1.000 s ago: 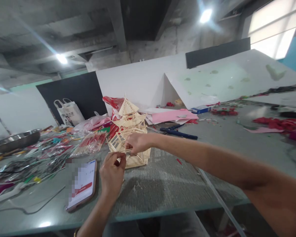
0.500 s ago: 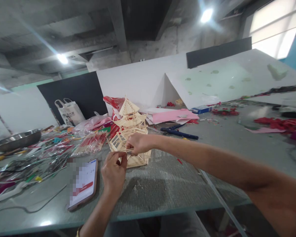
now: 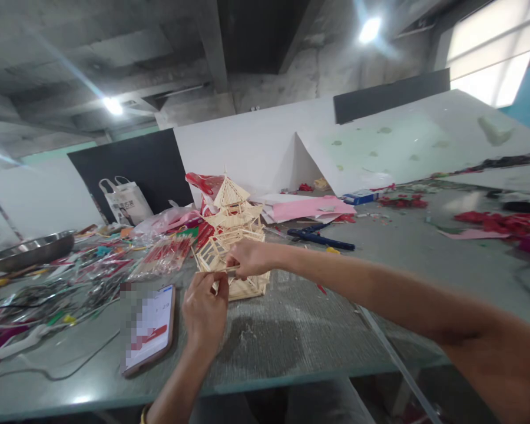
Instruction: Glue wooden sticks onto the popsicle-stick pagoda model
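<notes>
A tiered pagoda model (image 3: 234, 219) of thin pale wooden sticks stands on the grey table, its pointed roof uppermost. At its near side, my left hand (image 3: 205, 300) is closed in a pinch at one end of a thin wooden stick (image 3: 232, 268). My right hand (image 3: 247, 258) reaches in from the right and pinches the same stick near its other end, against the lower tier. The fingers cover part of the model's front, so whether the stick touches the frame cannot be made out.
Left of my left hand lies a phone (image 3: 150, 330) with a lit screen. Bagged sticks (image 3: 163, 256), tangled wires and a metal bowl (image 3: 30, 250) crowd the left side. Dark blue pliers (image 3: 322, 237) and pink paper (image 3: 311, 206) lie behind my right forearm. The table edge is close in front.
Almost nothing differs. My left hand has shifted very slightly to the right, while both hands keep their pinch at the model's near side.
</notes>
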Available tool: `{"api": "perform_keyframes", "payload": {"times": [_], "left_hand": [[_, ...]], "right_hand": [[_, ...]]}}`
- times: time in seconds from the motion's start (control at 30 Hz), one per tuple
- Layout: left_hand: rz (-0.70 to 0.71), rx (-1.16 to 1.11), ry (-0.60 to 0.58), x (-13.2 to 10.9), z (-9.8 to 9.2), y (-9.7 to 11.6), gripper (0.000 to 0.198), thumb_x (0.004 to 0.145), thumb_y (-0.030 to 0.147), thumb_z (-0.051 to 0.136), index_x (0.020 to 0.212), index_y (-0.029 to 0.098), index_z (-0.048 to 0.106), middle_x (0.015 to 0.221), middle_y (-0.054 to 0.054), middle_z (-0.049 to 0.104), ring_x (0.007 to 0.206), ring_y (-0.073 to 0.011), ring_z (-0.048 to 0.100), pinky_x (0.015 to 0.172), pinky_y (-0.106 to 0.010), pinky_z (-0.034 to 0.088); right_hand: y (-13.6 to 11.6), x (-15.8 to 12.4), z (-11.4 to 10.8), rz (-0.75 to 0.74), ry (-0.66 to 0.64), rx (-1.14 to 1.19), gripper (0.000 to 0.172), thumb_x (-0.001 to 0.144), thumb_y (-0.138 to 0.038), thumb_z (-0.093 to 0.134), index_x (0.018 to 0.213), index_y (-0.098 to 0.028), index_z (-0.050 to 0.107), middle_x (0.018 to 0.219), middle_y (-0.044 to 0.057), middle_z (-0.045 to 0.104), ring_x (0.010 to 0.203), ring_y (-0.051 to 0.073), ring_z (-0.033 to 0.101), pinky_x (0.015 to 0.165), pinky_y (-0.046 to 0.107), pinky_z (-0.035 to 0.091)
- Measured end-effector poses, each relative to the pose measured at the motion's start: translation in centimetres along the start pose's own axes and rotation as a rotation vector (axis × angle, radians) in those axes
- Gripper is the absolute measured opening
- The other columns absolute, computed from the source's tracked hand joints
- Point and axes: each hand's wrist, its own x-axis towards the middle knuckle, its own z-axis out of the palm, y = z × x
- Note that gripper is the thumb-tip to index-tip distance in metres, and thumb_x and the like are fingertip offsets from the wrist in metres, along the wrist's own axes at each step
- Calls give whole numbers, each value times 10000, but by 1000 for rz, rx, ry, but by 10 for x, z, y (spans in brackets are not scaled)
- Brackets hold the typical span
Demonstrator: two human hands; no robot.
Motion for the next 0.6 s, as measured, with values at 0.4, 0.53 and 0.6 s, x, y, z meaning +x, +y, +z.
{"api": "perform_keyframes", "payload": {"times": [0.4,0.53,0.6], "left_hand": [[175,87,33,-1,2,-8,178,823,241,481,785,198,650,819,-34,645,768,-182,575,685,-288,400],[217,84,17,-2,0,-10,190,846,262,462,821,203,641,867,-38,646,806,-186,584,718,-286,412],[221,79,10,-3,-2,-12,191,851,270,458,847,204,637,889,-41,642,819,-185,589,722,-283,421]], "right_hand": [[-4,-1,0,36,3,2,137,697,-113,549,753,-103,674,598,2,639,530,69,520,483,149,327],[-7,-3,-2,68,-9,11,164,693,-105,540,779,-101,680,624,12,649,545,75,530,477,149,326],[-8,-4,-2,71,-11,10,176,692,-96,527,779,-101,681,628,16,648,549,78,529,472,151,323]]}}
